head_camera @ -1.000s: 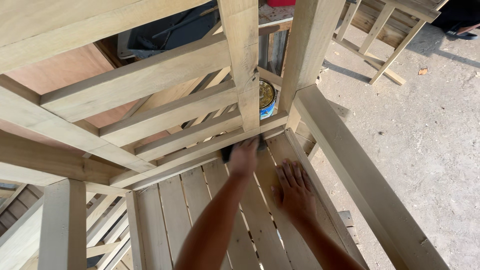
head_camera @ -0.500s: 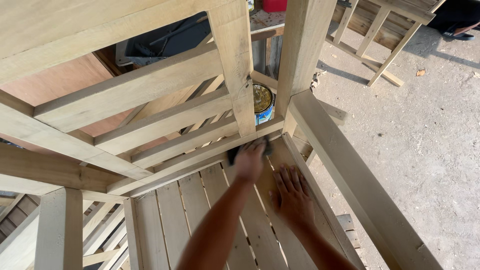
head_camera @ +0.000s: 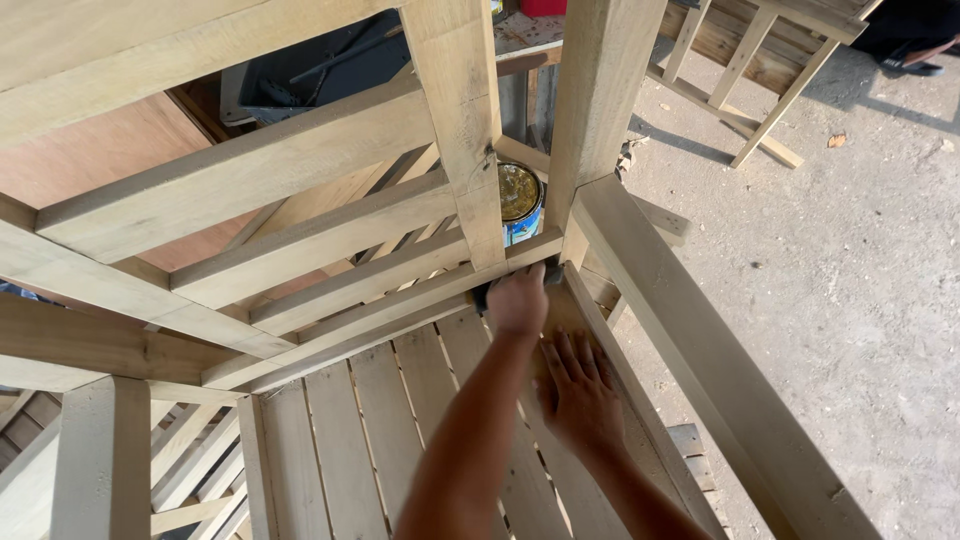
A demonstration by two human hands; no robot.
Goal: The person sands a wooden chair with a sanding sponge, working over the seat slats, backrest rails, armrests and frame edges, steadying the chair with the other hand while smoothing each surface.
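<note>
Big pale wooden frame (head_camera: 300,230) fills the view, slatted seat (head_camera: 370,420) below, right hand (head_camera: 578,392) pressed flat and spread on the slats, left hand (head_camera: 518,298) clenched round a dark sanding pad (head_camera: 482,296) in the far corner, open paint tin (head_camera: 520,198) just beyond.

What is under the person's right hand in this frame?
The right hand lies flat, fingers spread, on the pale wooden slats of the seat, beside the left hand, which grips a dark object. The wood directly beneath the palm is covered.
</note>
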